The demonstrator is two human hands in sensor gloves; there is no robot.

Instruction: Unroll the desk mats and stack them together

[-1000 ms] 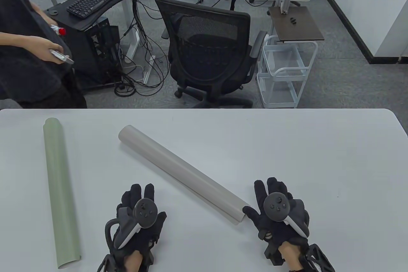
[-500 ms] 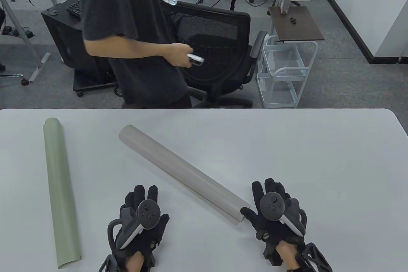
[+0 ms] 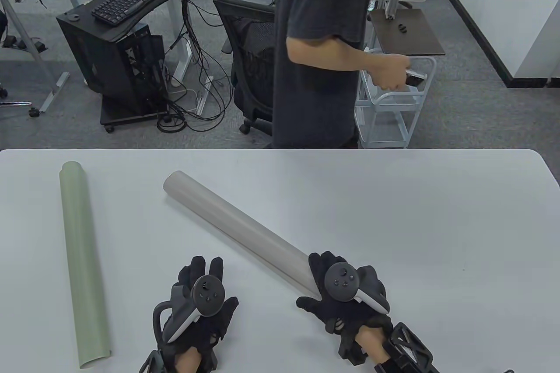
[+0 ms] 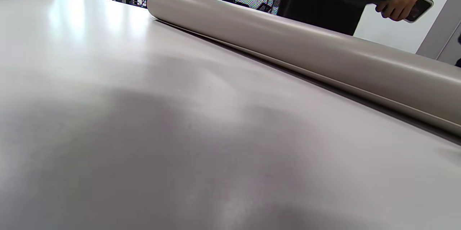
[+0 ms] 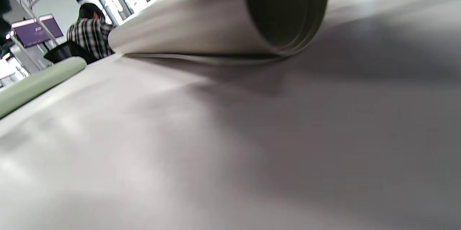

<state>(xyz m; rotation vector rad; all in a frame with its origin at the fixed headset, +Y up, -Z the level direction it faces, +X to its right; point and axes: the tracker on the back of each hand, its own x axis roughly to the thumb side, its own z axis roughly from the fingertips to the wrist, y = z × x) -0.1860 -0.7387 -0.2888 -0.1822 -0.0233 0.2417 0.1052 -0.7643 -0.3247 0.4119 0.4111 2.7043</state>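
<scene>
Your left hand lies flat on the table, fingers spread, holding nothing — it sits just beside the grey rolled mat. Your right hand rests over the near end of that mat, fingers draped across the roll; whether they actually grip it cannot be told. The roll runs diagonally away to the left. The green rolled mat lies well apart along the left side — still rolled.

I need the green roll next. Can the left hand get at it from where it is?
Probably yes. The left hand lies flat on the table with nothing in it, and only bare tabletop shows between it and the green roll. The grey roll lies on its other side.
</scene>
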